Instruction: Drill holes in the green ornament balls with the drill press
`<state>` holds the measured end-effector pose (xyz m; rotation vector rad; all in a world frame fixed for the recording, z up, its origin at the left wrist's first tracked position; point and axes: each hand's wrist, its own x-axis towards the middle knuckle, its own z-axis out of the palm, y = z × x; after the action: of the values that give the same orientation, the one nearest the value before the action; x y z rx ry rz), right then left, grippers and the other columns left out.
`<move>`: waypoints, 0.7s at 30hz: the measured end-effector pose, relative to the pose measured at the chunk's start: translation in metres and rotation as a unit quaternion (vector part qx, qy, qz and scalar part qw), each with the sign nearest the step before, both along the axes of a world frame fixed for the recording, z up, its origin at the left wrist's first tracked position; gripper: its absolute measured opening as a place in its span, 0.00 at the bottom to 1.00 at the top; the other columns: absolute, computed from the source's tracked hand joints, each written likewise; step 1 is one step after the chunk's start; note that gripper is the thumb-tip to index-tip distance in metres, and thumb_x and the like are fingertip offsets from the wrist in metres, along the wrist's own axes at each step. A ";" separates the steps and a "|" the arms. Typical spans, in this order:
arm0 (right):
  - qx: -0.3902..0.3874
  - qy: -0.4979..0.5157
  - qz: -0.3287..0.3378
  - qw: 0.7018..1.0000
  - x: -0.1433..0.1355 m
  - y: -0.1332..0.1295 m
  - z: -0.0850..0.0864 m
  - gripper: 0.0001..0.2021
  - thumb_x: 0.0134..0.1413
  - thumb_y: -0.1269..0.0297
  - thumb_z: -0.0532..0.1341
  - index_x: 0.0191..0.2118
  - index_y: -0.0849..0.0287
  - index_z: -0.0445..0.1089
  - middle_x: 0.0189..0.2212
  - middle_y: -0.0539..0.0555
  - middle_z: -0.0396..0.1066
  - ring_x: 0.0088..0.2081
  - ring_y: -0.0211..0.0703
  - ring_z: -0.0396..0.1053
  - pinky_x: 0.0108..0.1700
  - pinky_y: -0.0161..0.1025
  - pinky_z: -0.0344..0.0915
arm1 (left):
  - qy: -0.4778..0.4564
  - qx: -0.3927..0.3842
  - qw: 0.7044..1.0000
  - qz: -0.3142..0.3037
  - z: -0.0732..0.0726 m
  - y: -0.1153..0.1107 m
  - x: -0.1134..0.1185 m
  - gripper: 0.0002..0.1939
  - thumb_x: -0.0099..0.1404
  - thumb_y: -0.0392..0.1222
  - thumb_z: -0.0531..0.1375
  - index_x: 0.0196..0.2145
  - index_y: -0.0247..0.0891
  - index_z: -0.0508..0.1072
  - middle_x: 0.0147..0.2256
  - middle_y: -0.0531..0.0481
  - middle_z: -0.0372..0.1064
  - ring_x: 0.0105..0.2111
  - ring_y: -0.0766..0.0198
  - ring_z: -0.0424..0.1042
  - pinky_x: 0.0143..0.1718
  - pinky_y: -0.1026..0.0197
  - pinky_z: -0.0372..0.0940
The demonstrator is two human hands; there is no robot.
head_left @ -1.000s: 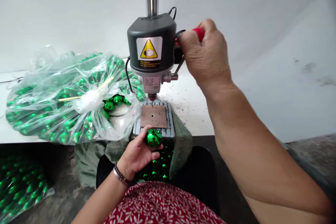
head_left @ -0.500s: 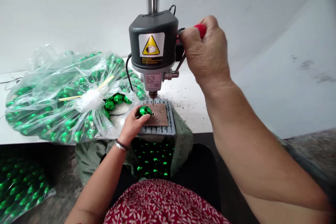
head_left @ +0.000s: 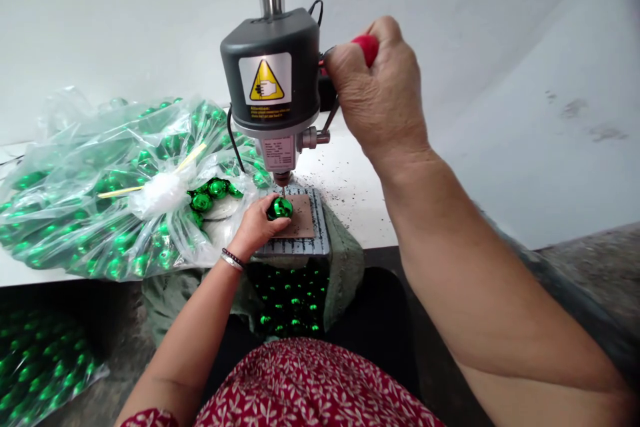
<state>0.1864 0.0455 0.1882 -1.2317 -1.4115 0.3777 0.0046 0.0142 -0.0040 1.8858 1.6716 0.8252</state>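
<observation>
My left hand [head_left: 256,225] grips a shiny green ball [head_left: 281,209] over a brown board [head_left: 303,219] on the grey base plate [head_left: 321,233] of a bench drill press [head_left: 273,73]. The thin drill bit [head_left: 284,191] points down at the top of the ball; whether it touches cannot be told. High on the right side of the machine, my right hand [head_left: 377,83] is wrapped round the red knob [head_left: 367,49] of the feed lever [head_left: 331,115].
A clear plastic bag [head_left: 165,193] of green balls covers the table's left. More green balls [head_left: 293,300] lie in a green cloth [head_left: 345,260] below the base. Another filled bag [head_left: 45,360] sits lower left. Dark shavings are strewn on the white table [head_left: 370,213].
My left hand has brought the green ball rightward across the board, beneath the drill bit. My right hand stays on the lever knob. The whole view has shifted slightly.
</observation>
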 end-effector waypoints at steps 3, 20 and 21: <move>0.004 0.004 -0.001 1.000 0.000 0.001 0.000 0.18 0.63 0.69 0.60 0.27 0.56 0.49 0.23 0.43 0.53 0.28 0.31 0.48 0.35 0.36 0.49 | 0.011 0.011 1.000 -0.026 -0.003 0.005 -0.004 0.30 0.53 0.39 0.69 0.55 0.39 0.76 0.55 0.44 0.77 0.57 0.48 0.73 0.63 0.45 0.65; -0.004 -0.002 -0.003 1.000 0.001 0.000 -0.002 0.17 0.62 0.69 0.59 0.27 0.56 0.49 0.23 0.43 0.50 0.28 0.31 0.46 0.35 0.36 0.48 | -0.043 -0.036 0.995 -0.082 -0.008 0.025 -0.006 0.32 0.51 0.42 0.72 0.55 0.40 0.77 0.52 0.45 0.77 0.54 0.51 0.74 0.62 0.49 0.66; -0.002 -0.001 -0.003 1.000 0.001 -0.001 -0.002 0.17 0.62 0.69 0.59 0.27 0.56 0.49 0.23 0.43 0.50 0.28 0.31 0.46 0.35 0.36 0.48 | -0.057 -0.041 0.995 -0.077 -0.008 0.024 -0.005 0.32 0.52 0.43 0.72 0.55 0.40 0.77 0.53 0.45 0.77 0.54 0.51 0.75 0.61 0.49 0.66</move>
<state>0.1873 0.0448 0.1860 -1.2395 -1.4082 0.3743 -0.0006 0.0377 -0.0119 1.8492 1.4492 0.7738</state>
